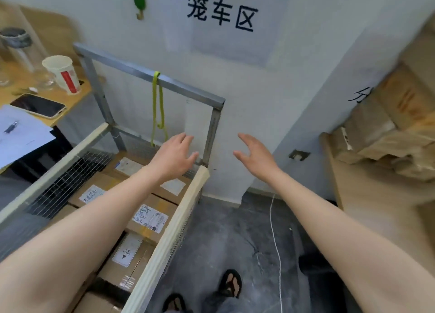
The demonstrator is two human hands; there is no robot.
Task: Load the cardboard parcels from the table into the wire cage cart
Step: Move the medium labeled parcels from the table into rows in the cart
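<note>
Soft, even, cool-toned light fills the scene, washing the pale wall (247, 101) blue-grey and leaving only faint, diffuse shadows. The wide-angle lens bows straight lines toward the edges. Motion blur smears the stacked parcels (388, 129) at right and the paper cup (62, 73) at left. Everything looks slightly soft, and the dark floor (235, 230) reads dim.

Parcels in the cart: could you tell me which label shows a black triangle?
The parcel beside the cart's right rail, just nearer than the scribbled labels; only its label shows a triangle.
</note>
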